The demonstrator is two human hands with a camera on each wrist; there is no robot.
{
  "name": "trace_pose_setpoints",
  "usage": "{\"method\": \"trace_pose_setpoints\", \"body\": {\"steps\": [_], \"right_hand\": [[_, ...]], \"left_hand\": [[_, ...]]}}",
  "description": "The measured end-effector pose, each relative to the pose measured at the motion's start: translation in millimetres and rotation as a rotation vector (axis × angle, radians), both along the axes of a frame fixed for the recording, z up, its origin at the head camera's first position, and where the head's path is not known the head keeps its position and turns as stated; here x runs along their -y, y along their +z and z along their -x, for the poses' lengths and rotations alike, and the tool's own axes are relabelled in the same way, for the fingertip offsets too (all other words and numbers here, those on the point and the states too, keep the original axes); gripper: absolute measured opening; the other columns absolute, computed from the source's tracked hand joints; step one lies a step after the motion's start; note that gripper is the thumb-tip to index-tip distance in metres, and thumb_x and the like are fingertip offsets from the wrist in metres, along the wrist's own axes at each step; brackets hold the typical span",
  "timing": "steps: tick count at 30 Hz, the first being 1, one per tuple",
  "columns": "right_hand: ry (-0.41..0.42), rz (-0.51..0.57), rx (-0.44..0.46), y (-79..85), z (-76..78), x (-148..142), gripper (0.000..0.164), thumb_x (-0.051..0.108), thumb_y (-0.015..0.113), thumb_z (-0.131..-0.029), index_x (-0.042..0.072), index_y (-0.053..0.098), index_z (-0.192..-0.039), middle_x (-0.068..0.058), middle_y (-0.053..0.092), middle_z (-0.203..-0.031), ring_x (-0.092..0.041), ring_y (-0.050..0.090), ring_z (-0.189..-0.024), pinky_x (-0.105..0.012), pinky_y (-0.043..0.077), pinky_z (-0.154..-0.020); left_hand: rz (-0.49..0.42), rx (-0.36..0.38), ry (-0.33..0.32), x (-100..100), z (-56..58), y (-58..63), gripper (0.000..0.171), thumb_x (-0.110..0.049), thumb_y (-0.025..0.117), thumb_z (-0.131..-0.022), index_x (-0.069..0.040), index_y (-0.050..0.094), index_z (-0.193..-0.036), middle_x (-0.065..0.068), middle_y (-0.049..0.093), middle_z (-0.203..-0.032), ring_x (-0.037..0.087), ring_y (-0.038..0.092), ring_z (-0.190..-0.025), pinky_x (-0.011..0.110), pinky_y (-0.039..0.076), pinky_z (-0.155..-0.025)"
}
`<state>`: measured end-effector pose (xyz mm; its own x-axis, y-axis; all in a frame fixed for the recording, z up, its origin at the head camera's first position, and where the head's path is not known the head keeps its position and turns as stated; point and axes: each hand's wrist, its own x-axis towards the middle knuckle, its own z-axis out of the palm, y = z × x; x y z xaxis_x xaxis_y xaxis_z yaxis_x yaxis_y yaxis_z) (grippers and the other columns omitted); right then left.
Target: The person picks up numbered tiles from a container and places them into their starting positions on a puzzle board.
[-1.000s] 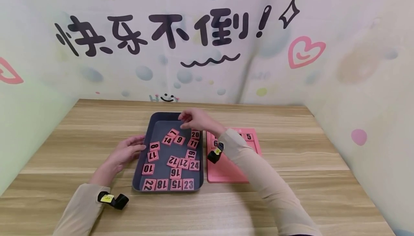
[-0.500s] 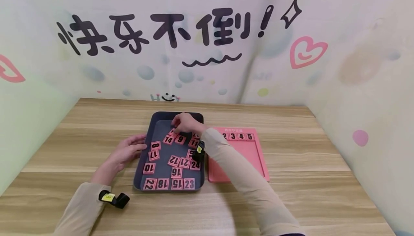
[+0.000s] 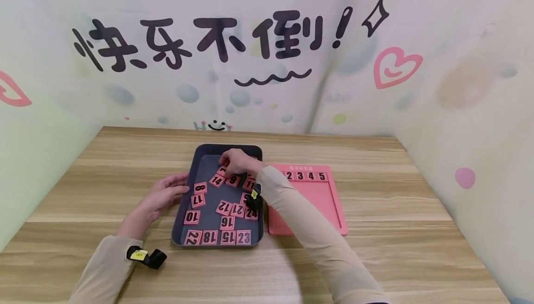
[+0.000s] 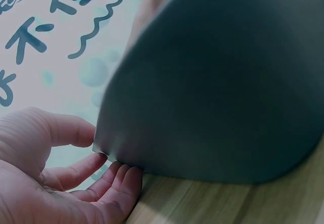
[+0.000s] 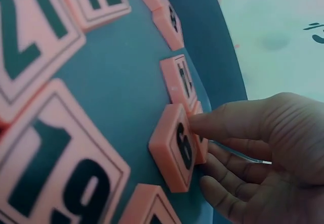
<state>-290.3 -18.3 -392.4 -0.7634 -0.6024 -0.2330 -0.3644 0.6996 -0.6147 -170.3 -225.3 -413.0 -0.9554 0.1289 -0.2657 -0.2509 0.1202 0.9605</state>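
Observation:
A dark blue-grey tray [image 3: 208, 162] holds several pink number tiles, printed in black. At its far end, my right hand [image 3: 235, 160] pinches the number 7 tile [image 5: 202, 148], thumb on top and fingertips at its far edge. The number 9 tile [image 5: 174, 143] and the number 14 tile [image 3: 217, 180] lie right beside it. My left hand [image 3: 164, 193] is at the tray's left side; in the left wrist view its relaxed thumb and fingertips touch the outer wall [image 4: 217, 92]. Part of the number 20 tile is hidden by my right hand.
A pink number board [image 3: 321, 202] lies right of the tray, with tiles 2 to 5 showing in its top row. My right sleeve [image 3: 300, 220] covers its left part. Wood-grain table [image 3: 396, 248] surrounds both. A printed wall cloth [image 3: 258, 104] hangs behind.
My right hand has moved left and down, from over the tray's far right onto the number 7 tile, and its fingers have closed there. My left hand stays put.

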Motion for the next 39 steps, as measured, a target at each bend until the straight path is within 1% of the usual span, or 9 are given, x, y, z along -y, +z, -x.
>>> {"method": "trace_pose_setpoints", "body": {"steps": [2,8,12,15,21,30,33,36,39], "right_hand": [[0.006,-0.011,-0.015,-1.4,0.1,0.1,0.037,0.001,0.072,-0.077,0.005,0.064,-0.113,-0.007,0.062,-0.100,-0.015,0.054,-0.084,-0.022,0.046,-0.070],[0.020,-0.062,-0.100,-4.8,0.7,0.5,0.038,0.005,0.070,-0.080,0.004,0.062,-0.117,-0.008,0.061,-0.104,-0.015,0.053,-0.086,-0.022,0.045,-0.073],[0.011,-0.076,-0.107,-4.7,0.5,-0.8,0.038,0.007,0.071,-0.080,0.005,0.063,-0.117,-0.007,0.061,-0.105,-0.014,0.053,-0.085,-0.022,0.046,-0.072],[0.013,-0.059,-0.101,-1.1,-0.9,-3.4,0.037,0.006,0.070,-0.080,0.004,0.063,-0.117,-0.007,0.062,-0.104,-0.014,0.053,-0.084,-0.022,0.046,-0.071],[0.060,-0.005,-0.100,15.0,-8.8,-13.7,0.040,0.004,0.068,-0.082,0.002,0.060,-0.121,-0.010,0.061,-0.108,-0.017,0.054,-0.088,-0.024,0.046,-0.073],[0.116,0.047,-0.160,34.4,-22.0,-47.9,0.042,0.001,0.068,-0.081,0.000,0.060,-0.122,-0.010,0.061,-0.113,-0.018,0.056,-0.096,-0.027,0.048,-0.081],[0.103,0.046,-0.171,37.7,-26.8,-63.2,0.042,0.001,0.068,-0.080,0.001,0.060,-0.121,-0.009,0.061,-0.113,-0.018,0.056,-0.098,-0.029,0.047,-0.084],[0.077,0.057,-0.164,39.1,-31.9,-80.1,0.041,0.000,0.067,-0.080,0.002,0.060,-0.121,-0.008,0.061,-0.112,-0.018,0.055,-0.097,-0.030,0.047,-0.084],[0.064,0.085,-0.180,39.1,-37.2,-97.4,0.041,-0.003,0.066,-0.078,0.000,0.060,-0.119,-0.010,0.061,-0.110,-0.020,0.055,-0.096,-0.032,0.048,-0.084]], "left_hand": [[0.002,0.000,-0.002,-0.8,-0.7,0.5,0.058,-0.006,0.050,-0.094,0.009,0.024,-0.143,0.029,0.034,-0.139,0.006,0.052,-0.099,0.024,0.045,-0.083],[0.007,-0.006,-0.006,-3.0,-1.1,0.1,0.057,-0.006,0.049,-0.094,0.010,0.024,-0.143,0.029,0.034,-0.139,0.007,0.052,-0.100,0.026,0.045,-0.084],[0.009,-0.003,-0.009,-3.6,-1.0,-0.6,0.057,-0.007,0.050,-0.094,0.010,0.023,-0.143,0.030,0.034,-0.140,0.008,0.052,-0.100,0.026,0.045,-0.084],[0.010,0.004,-0.009,-3.8,-1.0,-1.0,0.057,-0.007,0.050,-0.094,0.009,0.023,-0.143,0.029,0.034,-0.140,0.007,0.052,-0.099,0.026,0.045,-0.083],[0.004,0.005,-0.008,-4.8,-0.9,-2.1,0.058,-0.007,0.050,-0.094,0.009,0.023,-0.143,0.029,0.034,-0.139,0.005,0.052,-0.097,0.024,0.045,-0.082],[0.000,0.014,0.003,-5.2,-0.8,-1.9,0.058,-0.007,0.050,-0.094,0.009,0.023,-0.143,0.028,0.034,-0.140,0.003,0.052,-0.096,0.023,0.046,-0.081],[0.005,0.015,0.004,-4.7,-0.6,-2.2,0.059,-0.007,0.050,-0.094,0.008,0.022,-0.144,0.029,0.032,-0.141,0.004,0.051,-0.098,0.023,0.045,-0.081],[0.011,0.017,0.005,-3.9,-0.2,-2.1,0.059,-0.008,0.051,-0.094,0.008,0.022,-0.144,0.028,0.032,-0.141,0.004,0.051,-0.099,0.023,0.045,-0.083],[0.013,0.016,0.010,-2.9,0.3,-0.9,0.060,-0.008,0.051,-0.094,0.008,0.023,-0.144,0.028,0.032,-0.142,0.004,0.051,-0.100,0.023,0.044,-0.083]]}}
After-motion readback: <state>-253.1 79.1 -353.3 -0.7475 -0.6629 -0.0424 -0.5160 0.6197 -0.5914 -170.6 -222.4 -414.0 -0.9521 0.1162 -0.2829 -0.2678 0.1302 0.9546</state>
